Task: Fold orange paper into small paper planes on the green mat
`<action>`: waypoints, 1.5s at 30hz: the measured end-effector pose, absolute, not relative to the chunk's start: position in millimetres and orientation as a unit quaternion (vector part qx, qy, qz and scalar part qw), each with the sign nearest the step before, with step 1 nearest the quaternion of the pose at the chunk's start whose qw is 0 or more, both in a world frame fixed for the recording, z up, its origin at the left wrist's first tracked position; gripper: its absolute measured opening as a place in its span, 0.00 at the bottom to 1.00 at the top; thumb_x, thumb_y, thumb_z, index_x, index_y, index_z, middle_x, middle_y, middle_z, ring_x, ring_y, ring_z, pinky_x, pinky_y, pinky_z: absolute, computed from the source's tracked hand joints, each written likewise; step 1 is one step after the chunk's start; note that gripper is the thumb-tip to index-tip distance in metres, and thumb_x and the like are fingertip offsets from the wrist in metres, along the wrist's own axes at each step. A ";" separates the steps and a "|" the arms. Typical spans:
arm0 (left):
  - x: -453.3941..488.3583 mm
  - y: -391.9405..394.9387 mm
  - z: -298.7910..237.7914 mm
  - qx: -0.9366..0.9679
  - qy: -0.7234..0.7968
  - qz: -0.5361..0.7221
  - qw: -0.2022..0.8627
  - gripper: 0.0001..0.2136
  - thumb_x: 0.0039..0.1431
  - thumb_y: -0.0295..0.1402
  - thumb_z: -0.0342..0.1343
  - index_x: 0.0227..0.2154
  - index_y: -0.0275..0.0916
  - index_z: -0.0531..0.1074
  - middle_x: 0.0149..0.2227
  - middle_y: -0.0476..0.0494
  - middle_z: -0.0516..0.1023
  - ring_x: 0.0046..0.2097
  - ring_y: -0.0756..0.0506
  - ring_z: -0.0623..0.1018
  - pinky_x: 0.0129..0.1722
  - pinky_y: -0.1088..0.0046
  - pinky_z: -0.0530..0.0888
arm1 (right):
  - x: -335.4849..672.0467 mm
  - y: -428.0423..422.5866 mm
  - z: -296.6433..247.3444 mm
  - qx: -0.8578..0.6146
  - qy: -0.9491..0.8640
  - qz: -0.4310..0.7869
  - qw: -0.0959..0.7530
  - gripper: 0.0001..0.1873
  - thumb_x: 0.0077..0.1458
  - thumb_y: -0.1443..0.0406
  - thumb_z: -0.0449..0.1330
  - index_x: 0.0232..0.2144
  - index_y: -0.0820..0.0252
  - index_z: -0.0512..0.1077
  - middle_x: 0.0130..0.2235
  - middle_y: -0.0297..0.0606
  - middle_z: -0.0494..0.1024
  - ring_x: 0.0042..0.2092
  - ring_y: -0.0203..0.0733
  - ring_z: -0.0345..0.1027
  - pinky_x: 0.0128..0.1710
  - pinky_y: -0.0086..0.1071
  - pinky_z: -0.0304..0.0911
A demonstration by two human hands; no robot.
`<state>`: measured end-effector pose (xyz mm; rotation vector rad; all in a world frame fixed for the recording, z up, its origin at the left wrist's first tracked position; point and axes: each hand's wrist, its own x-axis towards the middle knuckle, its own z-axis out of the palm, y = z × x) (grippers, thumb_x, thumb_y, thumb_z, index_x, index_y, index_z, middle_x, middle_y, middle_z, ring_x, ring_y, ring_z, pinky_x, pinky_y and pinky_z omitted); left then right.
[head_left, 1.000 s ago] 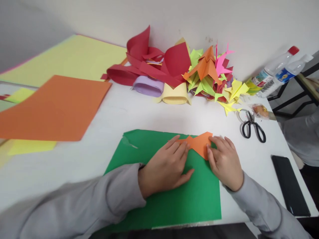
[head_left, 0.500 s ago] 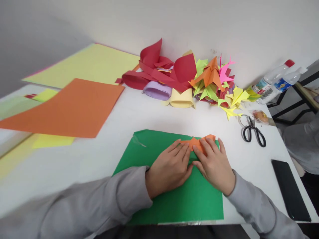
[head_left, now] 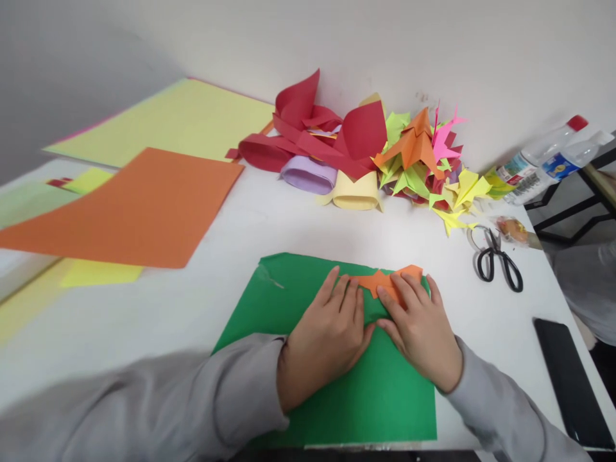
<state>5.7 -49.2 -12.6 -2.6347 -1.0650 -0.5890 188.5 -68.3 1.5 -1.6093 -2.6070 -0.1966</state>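
The orange folded paper [head_left: 379, 281] runs nearly nine to three o'clock, narrow end at nine, creased, small points jutting mid-length. On the green sheet [head_left: 389, 398], it lies partly under my left hand [head_left: 330, 337] at nine and right hand [head_left: 423, 327] at three, both flattened, unclenched, thumbs close.

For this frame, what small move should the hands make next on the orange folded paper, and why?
Probably press the right fingers along the orange folded paper to flatten it: they lie across its right part, while the left hand has its fingertips at the other end, seemingly steadying it on the green sheet.
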 end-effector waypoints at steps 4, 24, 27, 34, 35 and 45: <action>3.8 -52.3 -12.2 -0.899 -0.385 -0.180 0.102 0.20 0.62 0.36 0.47 0.44 0.23 0.75 0.46 0.24 0.77 0.49 0.30 0.75 0.50 0.46 0.68 | 188.3 -68.4 1.9 -0.524 -0.849 -0.062 0.037 0.22 0.61 0.55 0.52 0.54 0.57 0.68 0.56 0.49 0.70 0.58 0.54 0.59 0.57 0.55 0.50; 5.3 -44.9 -5.9 -0.905 -0.360 -0.143 0.175 0.17 0.63 0.33 0.45 0.41 0.24 0.74 0.37 0.27 0.78 0.42 0.35 0.78 0.52 0.46 0.68 | 189.7 -68.8 1.8 -0.526 -0.848 -0.058 0.033 0.21 0.62 0.56 0.52 0.55 0.55 0.67 0.58 0.49 0.68 0.58 0.55 0.59 0.56 0.55 0.51; 5.1 -44.6 -6.2 -0.905 -0.368 -0.155 0.146 0.15 0.62 0.32 0.46 0.40 0.26 0.74 0.34 0.30 0.77 0.42 0.35 0.77 0.52 0.43 0.67 | 190.0 -68.8 1.6 -0.523 -0.849 -0.060 0.035 0.21 0.61 0.57 0.53 0.55 0.55 0.67 0.58 0.49 0.68 0.58 0.55 0.59 0.56 0.55 0.51; 3.3 -47.7 -11.1 -0.901 -0.375 -0.167 0.139 0.14 0.61 0.30 0.48 0.43 0.26 0.73 0.41 0.26 0.76 0.44 0.35 0.76 0.51 0.44 0.68 | 190.9 -69.1 0.4 -0.526 -0.849 -0.057 0.024 0.22 0.62 0.57 0.51 0.56 0.54 0.65 0.59 0.48 0.67 0.59 0.55 0.58 0.56 0.56 0.50; 3.3 -48.4 -10.5 -0.899 -0.378 -0.168 0.141 0.15 0.61 0.31 0.48 0.43 0.26 0.73 0.42 0.25 0.76 0.44 0.34 0.76 0.51 0.44 0.68 | 190.9 -69.1 0.3 -0.525 -0.849 -0.057 0.024 0.22 0.62 0.56 0.51 0.56 0.54 0.65 0.59 0.48 0.67 0.59 0.55 0.59 0.56 0.56 0.50; 3.0 -48.5 -9.1 -0.893 -0.376 -0.157 0.191 0.20 0.62 0.36 0.44 0.39 0.23 0.75 0.37 0.27 0.78 0.44 0.35 0.76 0.54 0.55 0.67 | 192.0 -69.7 -1.4 -0.522 -0.850 -0.057 0.035 0.22 0.62 0.56 0.52 0.55 0.55 0.66 0.58 0.48 0.68 0.59 0.54 0.58 0.56 0.55 0.51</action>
